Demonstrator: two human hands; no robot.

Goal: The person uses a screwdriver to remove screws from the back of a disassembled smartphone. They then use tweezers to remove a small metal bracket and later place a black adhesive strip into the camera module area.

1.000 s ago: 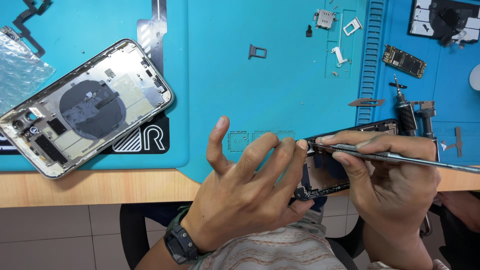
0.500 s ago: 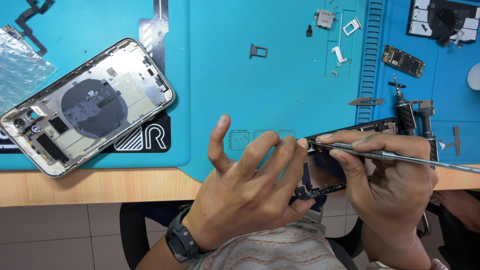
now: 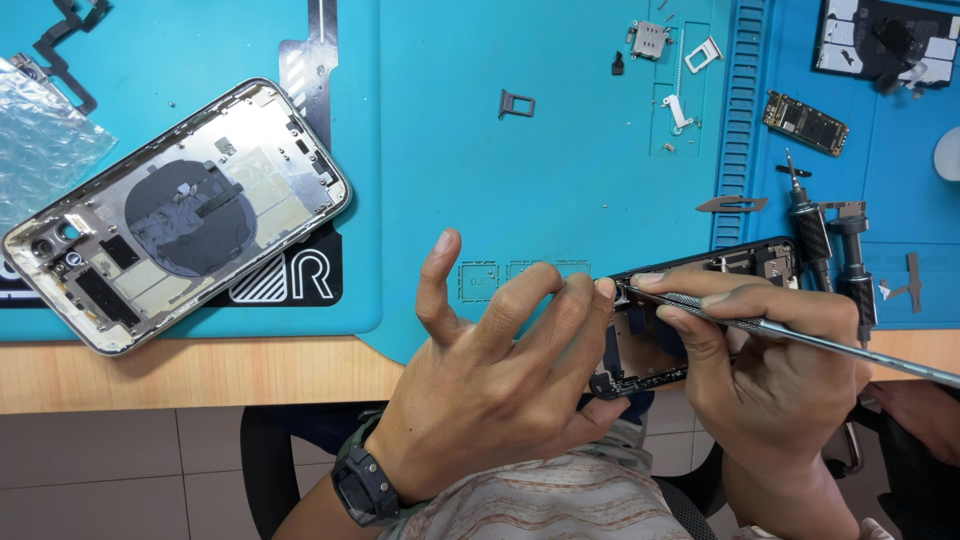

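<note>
Both hands meet over the near edge of a teal work mat (image 3: 560,190). Left hand (image 3: 500,380), wearing a dark wristwatch (image 3: 362,487), is spread with thumb raised and fingers curled around the left end of a dark phone frame (image 3: 700,275), steadying it. Right hand (image 3: 770,370) pinches a slim metal pry tool (image 3: 800,335) like a pen, its tip touching the frame's top left corner, just beside the left fingertips.

Judging by the layout, disassembly looks well along: the dark frame sits open with inner parts exposed, and a small circuit board (image 3: 805,122), a SIM tray (image 3: 517,103) and tiny brackets (image 3: 678,108) lie loose on the mat, well apart from the hands. More parts appear left inside the frame, though fingers hide much of it.

A second silver phone housing (image 3: 175,215) lies opened to the far left. 2 screwdrivers (image 3: 830,250) rest just beyond the right hand.
</note>
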